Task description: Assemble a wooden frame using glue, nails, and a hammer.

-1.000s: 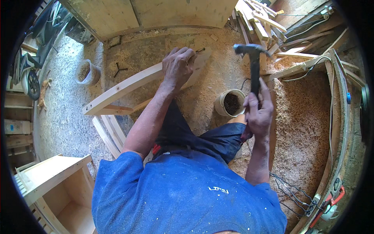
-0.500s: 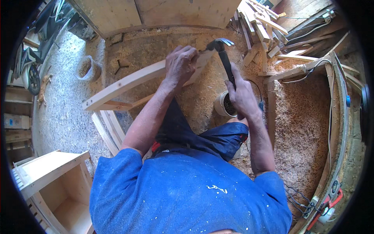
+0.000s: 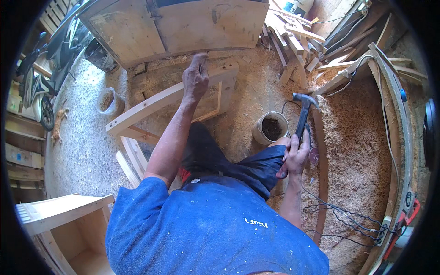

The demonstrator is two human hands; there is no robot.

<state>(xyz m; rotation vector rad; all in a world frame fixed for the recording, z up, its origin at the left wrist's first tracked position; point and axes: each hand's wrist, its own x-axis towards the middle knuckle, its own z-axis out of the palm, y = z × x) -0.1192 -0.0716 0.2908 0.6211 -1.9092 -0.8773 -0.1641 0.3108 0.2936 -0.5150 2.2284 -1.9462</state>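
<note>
My right hand (image 3: 296, 155) is wrapped round the dark handle of a claw hammer (image 3: 304, 112); its metal head points away from me, right of a bucket. Above a pale wooden frame (image 3: 153, 106), my left hand (image 3: 196, 79) is closed with the fingers pressed together; what they hold, if anything, is too small to make out. The frame stands in front of my knees, its long top rail running from near left to far right under my left wrist. Dark spots mark the rail at both ends. The white bucket (image 3: 270, 128) beside my right knee holds small dark pieces, probably nails.
Left lie a translucent bucket (image 3: 110, 101) and a wooden cabinet (image 3: 68, 215). Far right is a pile of wood offcuts (image 3: 293, 46). A large plywood panel (image 3: 206, 27) stands ahead. Shavings (image 3: 353, 156) fill a wood-edged area at right, with cables (image 3: 341, 215) and a red-handled saw (image 3: 408, 215).
The hammer has swung down and right, away from the frame's far end to beside the bucket. My left hand has moved left and up, off the far part of the rail.
</note>
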